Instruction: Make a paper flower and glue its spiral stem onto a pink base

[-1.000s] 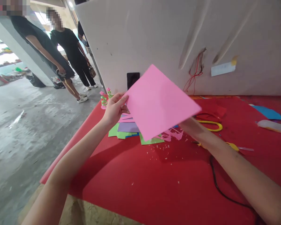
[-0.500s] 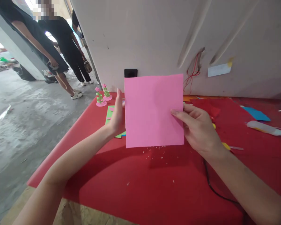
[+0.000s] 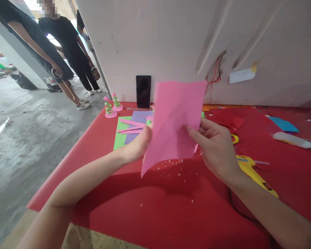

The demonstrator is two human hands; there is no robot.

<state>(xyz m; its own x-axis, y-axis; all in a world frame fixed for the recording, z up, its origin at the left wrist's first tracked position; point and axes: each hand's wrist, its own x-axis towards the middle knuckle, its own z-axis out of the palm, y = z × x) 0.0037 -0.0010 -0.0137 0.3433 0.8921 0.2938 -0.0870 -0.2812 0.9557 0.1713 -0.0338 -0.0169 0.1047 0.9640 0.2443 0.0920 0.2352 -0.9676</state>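
A square sheet of pink paper (image 3: 178, 110) is held up above the red table (image 3: 155, 207), tilted and bending, its lower left corner swung toward me. My right hand (image 3: 215, 148) pinches its right side, thumb in front and fingers behind. At the left edge my left hand (image 3: 140, 143) grips the sheet; its thumb shows while the other fingers are hidden behind the paper. Beyond my left hand lie pink paper strips (image 3: 132, 130) on purple paper (image 3: 138, 116) and green paper (image 3: 119, 138).
Two small pink-and-green paper trees (image 3: 109, 107) stand at the far left. A dark phone (image 3: 143, 91) leans on the wall. On the right are a yellow glue gun (image 3: 259, 178) with a cable, a white squeeze bottle (image 3: 292, 140) and blue paper (image 3: 283, 123). Two people (image 3: 67, 45) stand at left.
The pink sheet has turned from facing me flat to angled and bent. My left hand has gone from upright beside the sheet to its edge, thumb lower. More of the phone and glue gun shows.
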